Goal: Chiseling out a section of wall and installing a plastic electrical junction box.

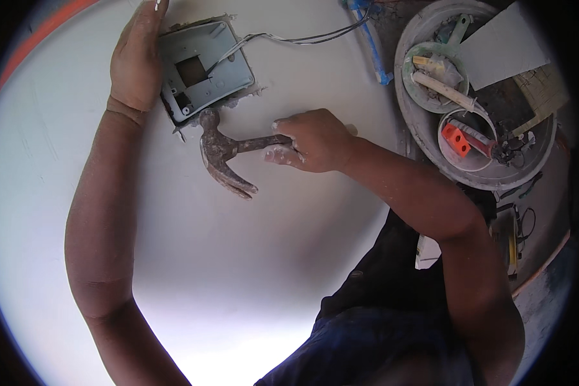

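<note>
A grey plastic wall box [202,69] sits in a rough hole in the white wall [251,257]. My left hand [137,59] lies flat against the box's left side, fingers pointing up. My right hand [314,140] grips the handle of a rusty claw hammer [220,154] close to its head. The hammer's face touches the lower edge of the box and its claw points down and right. White and grey wires [289,38] run out of the box toward the upper right.
At the right a round grey pan [418,122] holds a green bowl, a white cup, a trowel handle, an orange block and small tools. A blue-handled tool [374,48] lies beside it. An orange pipe [42,35] curves along the upper left.
</note>
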`<state>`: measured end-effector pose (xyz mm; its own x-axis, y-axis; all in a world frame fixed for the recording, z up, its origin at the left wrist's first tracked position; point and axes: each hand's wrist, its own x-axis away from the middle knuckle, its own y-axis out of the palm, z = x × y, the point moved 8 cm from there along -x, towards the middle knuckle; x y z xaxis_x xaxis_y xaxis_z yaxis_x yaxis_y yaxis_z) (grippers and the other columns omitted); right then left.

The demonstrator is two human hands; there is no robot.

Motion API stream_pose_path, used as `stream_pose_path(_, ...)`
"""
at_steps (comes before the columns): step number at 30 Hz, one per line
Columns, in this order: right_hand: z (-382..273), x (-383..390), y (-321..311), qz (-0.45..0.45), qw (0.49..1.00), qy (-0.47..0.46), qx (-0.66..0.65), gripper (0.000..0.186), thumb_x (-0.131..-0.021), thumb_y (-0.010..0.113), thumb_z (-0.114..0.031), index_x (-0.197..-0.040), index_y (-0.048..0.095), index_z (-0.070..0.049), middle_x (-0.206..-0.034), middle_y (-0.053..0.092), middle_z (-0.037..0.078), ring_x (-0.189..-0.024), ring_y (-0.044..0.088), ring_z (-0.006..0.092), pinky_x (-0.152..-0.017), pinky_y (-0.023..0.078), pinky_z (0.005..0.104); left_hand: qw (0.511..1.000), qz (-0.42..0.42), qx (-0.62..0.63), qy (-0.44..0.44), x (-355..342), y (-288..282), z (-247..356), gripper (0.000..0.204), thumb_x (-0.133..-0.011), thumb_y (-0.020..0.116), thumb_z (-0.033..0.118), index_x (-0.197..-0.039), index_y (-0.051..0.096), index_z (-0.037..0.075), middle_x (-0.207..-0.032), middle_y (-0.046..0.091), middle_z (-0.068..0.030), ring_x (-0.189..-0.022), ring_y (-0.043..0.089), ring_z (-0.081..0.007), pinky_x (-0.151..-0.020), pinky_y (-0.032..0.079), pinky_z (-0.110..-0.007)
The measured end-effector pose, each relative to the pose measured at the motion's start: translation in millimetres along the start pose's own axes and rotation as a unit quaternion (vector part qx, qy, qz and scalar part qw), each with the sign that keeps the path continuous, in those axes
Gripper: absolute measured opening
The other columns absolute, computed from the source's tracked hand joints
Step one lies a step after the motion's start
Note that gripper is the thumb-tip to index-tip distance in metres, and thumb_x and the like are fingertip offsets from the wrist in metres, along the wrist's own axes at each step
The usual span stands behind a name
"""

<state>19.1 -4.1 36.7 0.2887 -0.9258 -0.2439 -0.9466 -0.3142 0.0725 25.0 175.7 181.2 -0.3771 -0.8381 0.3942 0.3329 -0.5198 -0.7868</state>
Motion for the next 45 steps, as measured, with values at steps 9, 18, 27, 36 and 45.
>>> stream_pose_path(9, 77, 260, -8, 0.112, 0.904, 0.371, -0.18, 0.027, -0.088, 0.067, -0.023, -0.099, 0.062, 0.0, -0.071, 0.063, 0.015, -0.063, 0.063, 0.0276, -0.063, 0.049, 0.0364, 0.674, -0.023, -0.737, -0.039, 14, -10, 28, 0.033, -0.086, 0.06, 0.036, -0.109, 0.06, 0.012, -0.111, 0.064, -0.0111, -0.111, 0.058, -0.0308, -0.097, 0.042, -0.048)
stream_pose_path(18, 133, 306, -36, 0.161, 0.87, 0.46, -0.08, 0.041, -0.092, 0.064, -0.038, -0.095, 0.062, 0.003, -0.073, 0.064, 0.019, -0.068, 0.066, 0.0331, -0.066, 0.05, 0.0397, 0.626, -0.14, -0.759, -0.113, -8, 8, 6, 0.028, -0.088, 0.054, 0.014, -0.114, 0.064, 0.009, -0.109, 0.068, -0.0133, -0.099, 0.067, -0.0291, -0.085, 0.054, -0.04)
stream_pose_path(27, 138, 317, -34, 0.165, 0.872, 0.448, -0.109, 0.047, -0.091, 0.062, -0.044, -0.095, 0.062, 0.003, -0.071, 0.063, 0.019, -0.069, 0.065, 0.0337, -0.065, 0.049, 0.0396, 0.549, -0.304, -0.775, -0.069, -24, 16, -1, 0.025, -0.087, 0.051, 0.007, -0.106, 0.068, 0.007, -0.1, 0.068, -0.0153, -0.097, 0.066, -0.0294, -0.088, 0.052, -0.04)
stream_pose_path(36, 140, 298, -23, 0.016, 0.879, 0.475, -0.034, 0.047, -0.092, 0.059, -0.044, -0.097, 0.062, 0.003, -0.078, 0.066, 0.023, -0.077, 0.066, 0.0405, -0.07, 0.05, 0.0442, 0.553, -0.197, -0.806, 0.076, -17, 34, 7, 0.023, -0.092, 0.052, 0.018, -0.11, 0.065, 0.011, -0.106, 0.067, -0.0092, -0.104, 0.064, -0.0236, -0.091, 0.051, -0.038)
stream_pose_path(45, 148, 303, -33, 0.045, 0.864, 0.499, -0.052, 0.051, -0.093, 0.056, -0.047, -0.096, 0.063, 0.004, -0.082, 0.066, 0.024, -0.081, 0.065, 0.0426, -0.072, 0.05, 0.0461, 0.48, -0.335, -0.811, 0.006, -49, 65, -37, 0.018, -0.087, 0.056, 0.011, -0.101, 0.067, 0.007, -0.1, 0.069, -0.0105, -0.096, 0.068, -0.0258, -0.084, 0.055, -0.037)
